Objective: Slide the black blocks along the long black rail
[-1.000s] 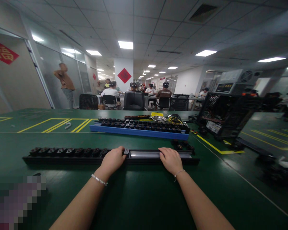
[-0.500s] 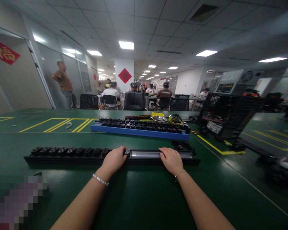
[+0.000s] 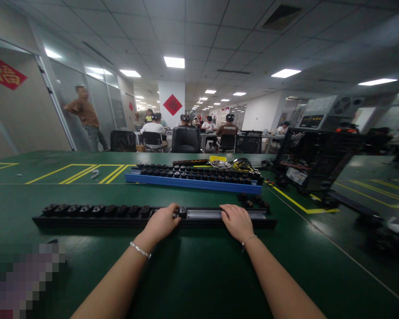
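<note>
A long black rail lies across the green table in front of me, its left half filled with several small black blocks and its right half showing a bare silver channel. My left hand is closed, pinching a small black block at the start of the bare channel. My right hand rests on the rail farther right, fingers curled over its top edge, holding the rail.
Behind the rail lies a blue tray with rows of black blocks, a metal dish and yellow cables. A black open computer case stands at the right. Yellow lines mark the table. Several people sit at desks beyond; one stands at the far left.
My left hand has slid the small black block a little to the right along the rail. My right hand stayed put. The standing person at the far left shifted left.
</note>
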Demonstrator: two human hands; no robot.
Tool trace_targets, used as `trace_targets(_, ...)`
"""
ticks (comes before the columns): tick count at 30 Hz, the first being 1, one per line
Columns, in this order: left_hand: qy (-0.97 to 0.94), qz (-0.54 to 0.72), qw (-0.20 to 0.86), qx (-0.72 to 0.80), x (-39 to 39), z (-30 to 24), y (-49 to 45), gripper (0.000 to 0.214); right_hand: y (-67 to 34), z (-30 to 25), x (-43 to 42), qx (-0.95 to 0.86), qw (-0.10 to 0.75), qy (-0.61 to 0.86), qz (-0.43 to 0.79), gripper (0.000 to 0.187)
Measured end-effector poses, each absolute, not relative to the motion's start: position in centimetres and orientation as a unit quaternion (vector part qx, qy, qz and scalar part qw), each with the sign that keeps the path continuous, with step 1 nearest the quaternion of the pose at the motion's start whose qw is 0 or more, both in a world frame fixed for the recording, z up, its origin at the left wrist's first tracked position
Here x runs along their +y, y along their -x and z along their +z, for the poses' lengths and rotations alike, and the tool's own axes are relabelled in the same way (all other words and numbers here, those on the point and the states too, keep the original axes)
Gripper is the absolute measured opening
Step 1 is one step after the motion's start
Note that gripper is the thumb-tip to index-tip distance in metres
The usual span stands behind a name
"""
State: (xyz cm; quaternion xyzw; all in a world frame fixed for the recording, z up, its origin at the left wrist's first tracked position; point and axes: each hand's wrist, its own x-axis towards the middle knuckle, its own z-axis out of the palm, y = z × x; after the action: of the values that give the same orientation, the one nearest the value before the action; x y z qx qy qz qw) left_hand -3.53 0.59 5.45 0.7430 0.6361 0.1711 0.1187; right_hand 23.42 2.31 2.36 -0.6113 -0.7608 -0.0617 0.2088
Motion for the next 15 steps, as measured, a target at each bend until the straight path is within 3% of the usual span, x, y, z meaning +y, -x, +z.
trace_targets(15, -0.758, 0.186, 0.163, 0.604, 0.24, 5.2, 3.24, 0.056, -23.39, 2.35, 2.27, -0.759, 0.218, 0.611, -0.058, 0.038)
